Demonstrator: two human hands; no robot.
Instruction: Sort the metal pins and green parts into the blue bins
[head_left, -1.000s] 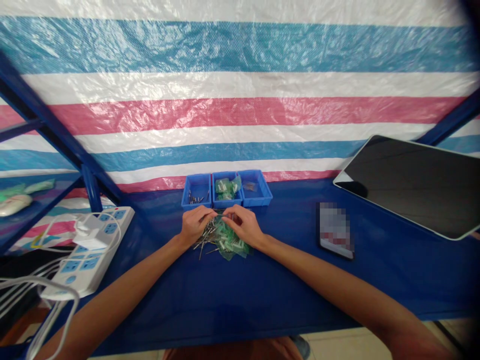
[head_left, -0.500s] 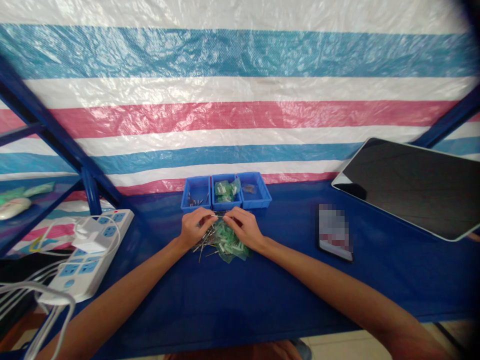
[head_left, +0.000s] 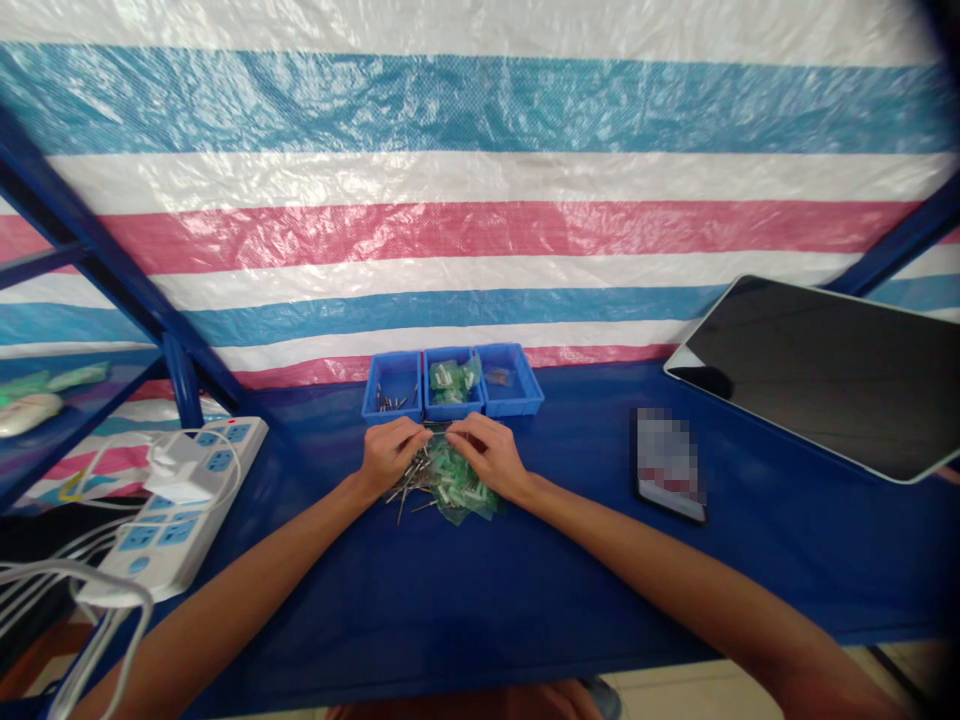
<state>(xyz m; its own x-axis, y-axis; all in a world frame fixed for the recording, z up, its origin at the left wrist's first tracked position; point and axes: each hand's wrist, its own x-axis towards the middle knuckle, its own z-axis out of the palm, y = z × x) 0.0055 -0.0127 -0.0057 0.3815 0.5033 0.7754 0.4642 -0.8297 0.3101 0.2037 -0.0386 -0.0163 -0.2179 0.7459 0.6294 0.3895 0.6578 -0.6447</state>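
My left hand (head_left: 388, 450) and my right hand (head_left: 489, 452) meet over a pile on the blue table. Between their pinched fingertips runs a thin metal rod (head_left: 439, 434), whose exact kind is too small to tell. Below my left hand lie loose thin metal rods (head_left: 409, 487), pointing in several directions. Beside them, partly under my right hand, is a heap of green plastic packets (head_left: 457, 490) with small white pieces showing. Just beyond my hands are three blue bins: the left bin (head_left: 366, 392) holds some rods, the middle bin (head_left: 454, 412) green packets, the right bin (head_left: 517, 404) a small clear packet.
A white power strip (head_left: 180, 560) with plugs and cables lies at the left. On the right are a phone (head_left: 670, 465) and a large dark-screened panel (head_left: 817, 370). Blue frame bars (head_left: 180, 380) flank the table (head_left: 450, 610), and a striped plastic sheet (head_left: 480, 230) hangs behind.
Both hands stay in almost the same place over the pile, with only slight finger movement around the rod. The bins and the pile look unchanged.
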